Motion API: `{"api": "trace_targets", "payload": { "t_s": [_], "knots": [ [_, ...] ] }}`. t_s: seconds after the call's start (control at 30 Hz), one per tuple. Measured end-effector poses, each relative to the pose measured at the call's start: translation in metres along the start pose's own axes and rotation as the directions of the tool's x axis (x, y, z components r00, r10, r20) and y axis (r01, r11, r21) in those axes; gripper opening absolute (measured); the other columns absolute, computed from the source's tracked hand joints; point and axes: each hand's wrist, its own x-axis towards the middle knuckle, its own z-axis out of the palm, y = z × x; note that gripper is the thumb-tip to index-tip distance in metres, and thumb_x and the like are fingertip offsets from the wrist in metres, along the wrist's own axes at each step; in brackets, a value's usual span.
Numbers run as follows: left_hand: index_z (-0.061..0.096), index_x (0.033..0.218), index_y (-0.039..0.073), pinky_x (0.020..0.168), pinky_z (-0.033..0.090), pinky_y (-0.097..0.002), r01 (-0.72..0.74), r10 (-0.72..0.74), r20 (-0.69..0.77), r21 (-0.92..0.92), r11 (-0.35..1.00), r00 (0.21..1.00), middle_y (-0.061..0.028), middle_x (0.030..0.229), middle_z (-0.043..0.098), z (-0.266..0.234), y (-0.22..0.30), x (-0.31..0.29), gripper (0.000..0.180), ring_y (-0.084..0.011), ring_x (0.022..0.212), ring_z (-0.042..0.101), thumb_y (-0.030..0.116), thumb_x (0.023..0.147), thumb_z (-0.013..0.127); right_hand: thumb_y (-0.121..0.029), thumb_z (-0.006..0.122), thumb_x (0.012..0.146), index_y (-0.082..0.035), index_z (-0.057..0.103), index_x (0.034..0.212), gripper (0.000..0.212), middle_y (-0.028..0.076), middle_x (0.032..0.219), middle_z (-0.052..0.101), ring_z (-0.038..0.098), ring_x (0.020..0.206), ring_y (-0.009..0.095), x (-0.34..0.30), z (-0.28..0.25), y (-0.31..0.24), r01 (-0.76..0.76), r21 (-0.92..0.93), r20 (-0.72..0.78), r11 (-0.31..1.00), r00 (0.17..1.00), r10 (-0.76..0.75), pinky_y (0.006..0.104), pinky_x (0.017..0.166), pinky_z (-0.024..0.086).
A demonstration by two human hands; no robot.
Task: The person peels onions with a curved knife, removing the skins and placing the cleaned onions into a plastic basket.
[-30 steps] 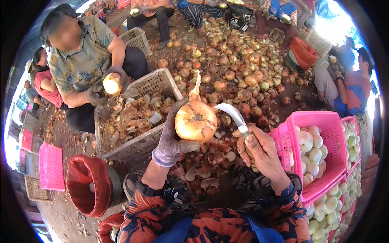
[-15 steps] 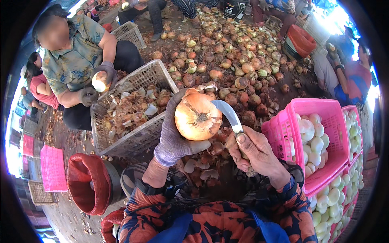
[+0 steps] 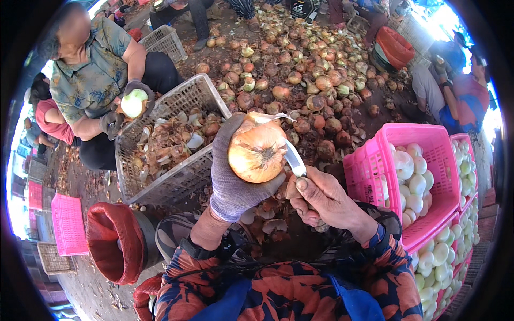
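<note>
A large yellow-brown onion (image 3: 256, 152) rests in my left hand (image 3: 227, 184), which wears a grey-purple knitted glove. The glove's fingers and thumb wrap its left side and underside. Loose papery skin curls off the top of the onion. My bare right hand (image 3: 329, 200) grips a short curved knife (image 3: 294, 159) by its handle, most of which my fingers hide. The blade's tip meets the right side of the onion, by the dark root end. Below my hands, pale pieces of onion skin lie on the ground.
A grey crate (image 3: 155, 187) of onion skins stands ahead left, beside a gloved co-worker holding a partly peeled onion (image 3: 134, 102). A pink crate (image 3: 369, 176) of peeled white onions is at my right. Unpeeled onions (image 3: 324, 83) heap ahead. A red-lined bucket (image 3: 110, 241) sits left.
The knife has moved left, bringing its blade closer over the onion's right side. More loose skin stands up at the onion's top. The co-worker's onion shows more pale green flesh.
</note>
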Motion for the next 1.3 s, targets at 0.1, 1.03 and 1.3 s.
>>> {"api": "trace_targets", "payload": {
  "t_s": [0.1, 1.03, 1.3],
  "knots": [
    [0.035, 0.148, 0.002, 0.105, 0.050, -0.0386, 0.082, -0.051, 0.211, -0.141, 0.987, 0.976, -0.0144, 0.138, 0.054, -0.016, 0.005, 0.013, 0.103, -0.0244, 0.127, 0.057, 0.007, 0.064, 0.095, -0.035, 0.041, 0.113, -0.004, 0.049, 0.109, 0.032, -0.002, 0.069, 0.045, 0.041, 0.050, 0.006, 0.001, -0.003, -0.003, -0.053, -0.011, 0.007, 0.999, 0.999, 0.053, 0.0222, 0.045, 0.038],
    [0.041, 0.149, 0.006, 0.101, 0.054, -0.0369, 0.882, -0.609, 0.655, -0.209, 0.422, 0.447, -0.0068, 0.132, 0.061, -0.014, -0.001, -0.023, 0.107, -0.0185, 0.118, 0.061, -0.006, 0.057, 0.094, -0.014, 0.069, 0.074, -0.004, 0.071, 0.087, 0.017, 0.008, 0.116, 0.066, 0.065, 0.104, 0.026, 0.009, -0.005, 0.023, 0.174, -0.980, 0.115, 0.094, 0.888, -0.446, 0.0318, 0.052, 0.058],
    [0.042, 0.152, 0.009, 0.114, 0.043, -0.0394, 0.819, -0.393, 0.826, -0.136, 0.558, 0.405, -0.0044, 0.142, 0.056, -0.031, -0.013, -0.025, 0.125, -0.0185, 0.132, 0.052, 0.014, 0.044, 0.105, -0.017, 0.065, 0.080, -0.004, 0.060, 0.100, 0.025, 0.008, 0.102, 0.054, 0.068, 0.076, 0.022, 0.005, -0.004, 0.046, 0.384, -0.923, 0.311, -0.017, 0.719, -0.622, 0.0349, 0.060, 0.056]
  ]
}}
